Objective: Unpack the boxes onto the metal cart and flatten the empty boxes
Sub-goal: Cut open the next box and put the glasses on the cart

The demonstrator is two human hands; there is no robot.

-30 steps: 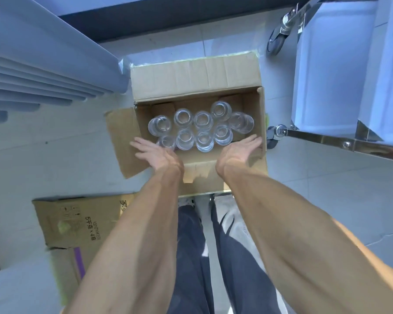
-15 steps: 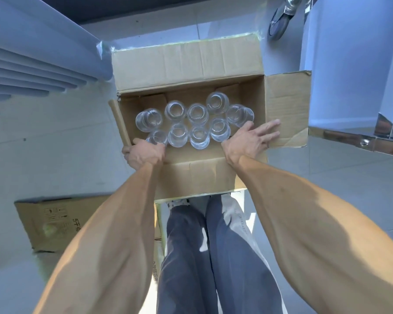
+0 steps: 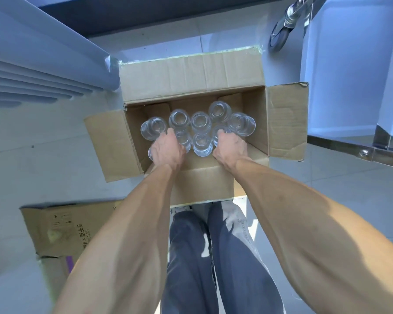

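An open cardboard box (image 3: 191,75) stands on the floor in front of my legs, all flaps folded outward. Several clear drinking glasses (image 3: 200,122) stand upright inside it, packed close together. My left hand (image 3: 168,151) reaches into the near left part of the box, its fingers curled down round a glass there. In the near right part, my right hand (image 3: 230,147) curls its fingers over the rim of another glass. Both sets of fingertips are hidden among the glasses. The metal cart (image 3: 372,152) stands at the right, just beyond the box's right flap.
A cart caster wheel (image 3: 279,37) sits behind the box's far right corner. A second cardboard box (image 3: 61,227) with printed text lies on the floor at the lower left. A pale slatted structure (image 3: 32,64) overhangs the upper left. The floor is light tile.
The side flaps went from partly raised to folded fully outward. Both hands left the box's near edge and flaps and moved down into the box onto the glasses.
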